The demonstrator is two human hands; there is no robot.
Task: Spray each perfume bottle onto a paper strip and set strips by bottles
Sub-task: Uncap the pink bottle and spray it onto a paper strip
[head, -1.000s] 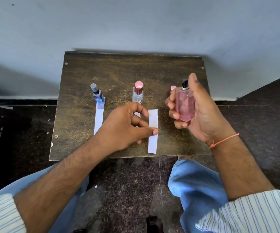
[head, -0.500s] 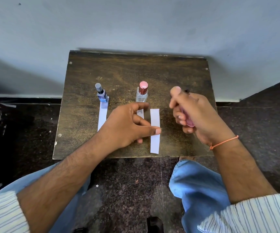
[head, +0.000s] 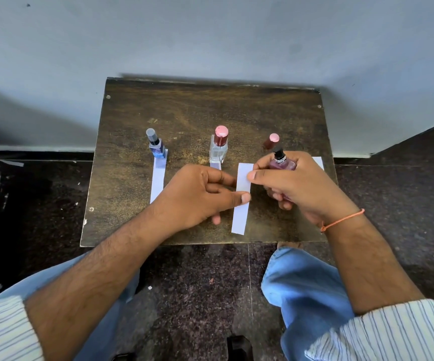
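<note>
Three perfume bottles are on or over a small dark wooden table [head: 184,108]. A blue bottle [head: 156,145] stands at the left with a white strip [head: 158,181] in front of it. A clear bottle with a pink cap [head: 219,146] stands in the middle, a strip end [head: 216,165] showing at its base. My right hand [head: 292,190] grips the pink bottle [head: 281,163], uncapped, nozzle up, and its thumb touches a loose white strip [head: 242,201]. My left hand [head: 197,195] pinches that strip's left edge. The pink cap [head: 272,141] stands behind.
Another white strip [head: 318,162] peeks out behind my right hand near the table's right edge. The table stands against a pale wall on a dark speckled floor. My knees in blue trousers sit below the table's front edge.
My right hand has lowered the pink bottle from the air towards the table and brought its thumb onto the loose strip. My left hand stays on the strip.
</note>
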